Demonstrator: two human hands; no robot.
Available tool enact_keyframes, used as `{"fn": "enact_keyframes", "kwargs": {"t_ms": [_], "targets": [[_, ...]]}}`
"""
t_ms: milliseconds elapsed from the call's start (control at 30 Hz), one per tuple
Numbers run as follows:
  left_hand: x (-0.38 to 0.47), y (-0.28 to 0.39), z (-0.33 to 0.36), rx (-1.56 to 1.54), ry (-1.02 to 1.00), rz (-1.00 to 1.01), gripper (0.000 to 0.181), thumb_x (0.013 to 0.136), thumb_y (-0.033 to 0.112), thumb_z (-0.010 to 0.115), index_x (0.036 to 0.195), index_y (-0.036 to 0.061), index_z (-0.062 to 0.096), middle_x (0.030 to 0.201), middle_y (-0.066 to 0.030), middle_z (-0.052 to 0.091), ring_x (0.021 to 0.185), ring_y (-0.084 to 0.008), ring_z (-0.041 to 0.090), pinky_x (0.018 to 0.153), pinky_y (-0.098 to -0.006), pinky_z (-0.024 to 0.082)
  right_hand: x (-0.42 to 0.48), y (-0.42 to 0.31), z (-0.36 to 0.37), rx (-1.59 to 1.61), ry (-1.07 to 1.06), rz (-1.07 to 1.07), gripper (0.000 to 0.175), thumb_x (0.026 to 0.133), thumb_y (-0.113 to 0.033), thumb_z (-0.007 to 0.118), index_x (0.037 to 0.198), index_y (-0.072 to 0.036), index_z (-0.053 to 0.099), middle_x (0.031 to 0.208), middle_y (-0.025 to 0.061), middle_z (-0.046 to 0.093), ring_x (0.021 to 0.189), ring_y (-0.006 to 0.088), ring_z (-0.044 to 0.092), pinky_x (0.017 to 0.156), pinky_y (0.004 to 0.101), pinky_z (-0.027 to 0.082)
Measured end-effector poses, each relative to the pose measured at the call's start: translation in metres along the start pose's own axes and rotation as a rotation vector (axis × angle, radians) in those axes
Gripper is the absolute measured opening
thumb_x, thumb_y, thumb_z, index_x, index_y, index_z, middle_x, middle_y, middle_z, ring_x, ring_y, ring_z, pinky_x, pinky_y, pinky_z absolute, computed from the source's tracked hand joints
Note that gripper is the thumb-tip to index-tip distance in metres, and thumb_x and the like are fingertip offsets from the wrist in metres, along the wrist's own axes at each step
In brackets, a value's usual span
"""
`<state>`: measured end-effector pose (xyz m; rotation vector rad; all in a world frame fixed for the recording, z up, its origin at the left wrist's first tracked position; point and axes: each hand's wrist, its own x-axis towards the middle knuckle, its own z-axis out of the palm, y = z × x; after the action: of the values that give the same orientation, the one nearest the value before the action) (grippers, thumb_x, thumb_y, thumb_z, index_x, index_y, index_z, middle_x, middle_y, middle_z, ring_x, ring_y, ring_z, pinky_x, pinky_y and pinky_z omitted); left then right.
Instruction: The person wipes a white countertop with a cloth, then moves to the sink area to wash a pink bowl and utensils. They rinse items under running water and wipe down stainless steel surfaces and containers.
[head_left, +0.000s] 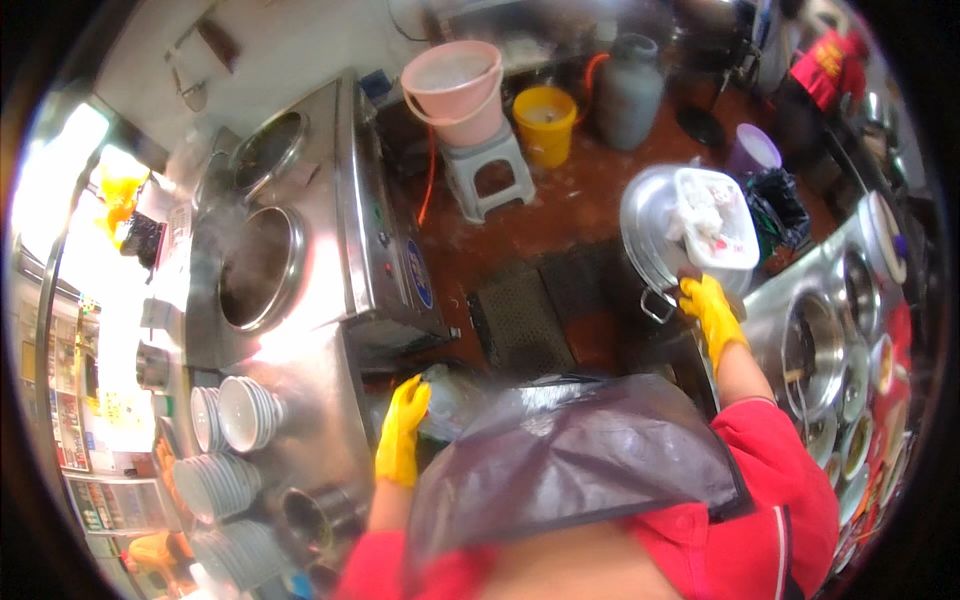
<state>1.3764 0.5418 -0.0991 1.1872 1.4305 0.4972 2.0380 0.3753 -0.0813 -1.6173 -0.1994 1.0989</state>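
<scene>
My right hand (709, 311), in a yellow rubber glove, is closed around a dark brown item (688, 274) whose kind I cannot make out. It is at the near side of a large round metal pot (643, 217) with a loop handle. A white plastic basin (726, 259) with whitish, crumpled contents rests over the pot. My left hand (403, 427), also gloved in yellow, hangs between the steel counter and my dark apron (592, 450). Close by it is clear plastic film (448, 401), partly hidden by the apron. The left fingers are bent, and their grip is unclear.
Steam rises from a round well (259, 270) in the steel stove at left, near stacked bowls (247, 412). A pink bucket (454, 90) stands on a grey stool (491, 169), beside a yellow bucket (545, 127) and gas cylinder (630, 94). A person (829, 71) in red stands far right.
</scene>
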Motion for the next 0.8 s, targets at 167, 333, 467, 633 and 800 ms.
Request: {"fn": "enact_keyframes", "kwargs": {"t_ms": [167,333,467,633,800], "targets": [[0.163,0.177,0.052,0.088,-0.212,0.322,0.055,0.095,0.031,0.075,0.14,0.0016,0.06,0.138,-0.0188,0.063,0.127,-0.0273,0.061,0.108,-0.0362,0.048,0.043,-0.041,0.077,-0.035,0.259,0.079,0.026,0.097,-0.026,0.072,0.113,-0.006,0.069,0.094,0.0106,0.068,0.078,0.0245,0.065,0.061,0.0363,0.056],[0.263,0.307,0.107,0.146,-0.272,0.644,0.043,0.101,0.017,0.069,0.14,0.0,0.059,0.127,-0.0091,0.069,0.117,-0.0152,0.064,0.104,-0.0277,0.047,0.13,-0.149,0.212,-0.114,-0.099,-0.037,0.035,0.097,-0.038,0.072,0.118,-0.009,0.071,0.105,0.0045,0.072,0.092,0.019,0.068,0.074,0.0364,0.056],[0.308,0.376,0.115,0.052,-0.278,0.552,0.045,0.103,0.018,0.067,0.143,0.0021,0.056,0.129,-0.0098,0.068,0.118,-0.0143,0.062,0.105,-0.0272,0.046,0.214,-0.267,0.333,-0.077,-0.502,-0.153,0.041,0.098,-0.042,0.071,0.121,-0.008,0.071,0.105,0.0031,0.073,0.093,0.018,0.068,0.076,0.0348,0.055],[0.361,0.416,0.088,-0.375,-0.204,0.22,0.076,0.1,0.033,0.07,0.161,0.0175,0.027,0.15,-0.0106,0.051,0.131,-0.0219,0.053,0.112,-0.0367,0.042,0.314,-0.397,0.463,-0.291,-0.497,-0.445,0.044,0.103,-0.041,0.064,0.131,-0.007,0.067,0.104,0.0065,0.072,0.091,0.0154,0.067,0.08,0.0323,0.055],[0.429,0.43,0.06,-0.452,-0.021,0.157,0.095,0.097,0.039,0.074,0.167,0.0266,0.011,0.169,-0.0099,0.02,0.149,-0.0287,0.032,0.113,-0.0443,0.042,0.439,-0.446,0.537,-0.566,-0.622,-0.385,0.051,0.1,-0.012,0.054,0.148,-0.029,0.053,0.153,0.0134,0.047,0.123,0.0268,0.061,0.097,0.0345,0.056]]}}
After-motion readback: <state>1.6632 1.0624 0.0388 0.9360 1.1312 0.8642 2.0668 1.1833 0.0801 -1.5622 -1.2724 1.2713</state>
